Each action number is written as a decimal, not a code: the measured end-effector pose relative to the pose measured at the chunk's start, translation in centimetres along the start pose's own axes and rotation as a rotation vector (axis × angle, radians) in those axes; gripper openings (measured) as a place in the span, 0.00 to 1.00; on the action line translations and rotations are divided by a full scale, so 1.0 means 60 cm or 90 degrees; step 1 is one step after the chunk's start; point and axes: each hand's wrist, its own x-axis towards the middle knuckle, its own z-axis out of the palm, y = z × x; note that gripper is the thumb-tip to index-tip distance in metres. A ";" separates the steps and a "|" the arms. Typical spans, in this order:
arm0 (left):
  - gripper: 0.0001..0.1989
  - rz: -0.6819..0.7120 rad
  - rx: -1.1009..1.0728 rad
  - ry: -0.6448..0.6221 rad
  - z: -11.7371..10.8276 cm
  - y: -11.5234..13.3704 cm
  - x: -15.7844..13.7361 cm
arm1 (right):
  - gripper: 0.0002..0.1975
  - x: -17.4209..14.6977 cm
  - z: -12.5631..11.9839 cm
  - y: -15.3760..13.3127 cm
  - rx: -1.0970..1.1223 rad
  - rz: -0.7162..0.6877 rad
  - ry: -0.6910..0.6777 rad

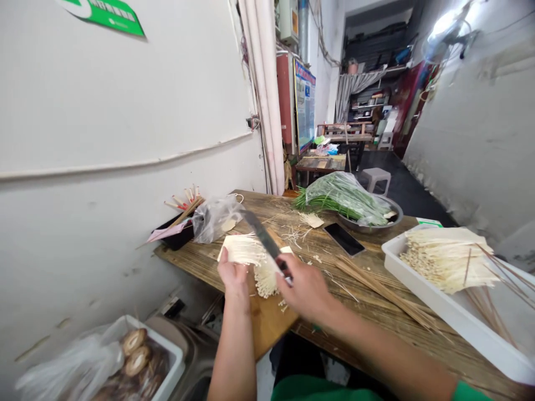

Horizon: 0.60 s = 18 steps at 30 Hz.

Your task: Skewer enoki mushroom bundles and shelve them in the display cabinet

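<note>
Left hand [234,274]: extended from the near edge, forearm running almost straight away from the body, wrist bent slightly to the left. Its fingers hold an enoki bundle [241,249] at the left, near part; the thumb is raised against it, and the remaining fingers are mostly hidden.

Right hand [304,283]: enters from the near right, forearm slanting toward the far left, a green sleeve [470,391] at its elbow. Its fingers are wrapped around the handle of a knife [264,236]. The blade points far and left, passing across the right part of the enoki bundle as viewed; contact between the two cannot be determined. The hands are near each other, left hand farther left.

The enoki bundle is at the near side of the tabletop [267,209], left of the right hand. Loose enoki [266,280] lies just on its near side, at the far end of a wooden board [271,328].

To the right of the right hand: thin sticks [376,289] on the tabletop, then a white tray [443,312] bearing stacked enoki [449,259]. Farther off: a phone [345,239], lying flat, and a metal bowl [397,210] with bagged greens [345,195].
</note>
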 end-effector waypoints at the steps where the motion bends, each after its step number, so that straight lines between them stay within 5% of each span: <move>1: 0.28 0.014 -0.036 0.031 -0.006 -0.006 -0.003 | 0.14 -0.006 -0.003 0.036 -0.046 0.044 0.009; 4: 0.27 0.021 -0.165 0.073 -0.023 -0.014 -0.014 | 0.14 -0.022 -0.003 0.139 -0.216 0.163 -0.003; 8: 0.27 -0.015 -0.372 0.020 -0.031 -0.002 -0.029 | 0.12 -0.036 0.013 0.224 -0.377 0.221 -0.069; 13: 0.26 -0.066 -0.596 -0.072 -0.013 0.023 -0.055 | 0.14 -0.030 0.042 0.255 -0.413 0.235 -0.096; 18: 0.26 -0.163 -0.637 -0.126 0.030 0.053 -0.093 | 0.14 -0.016 0.063 0.265 -0.388 0.242 -0.090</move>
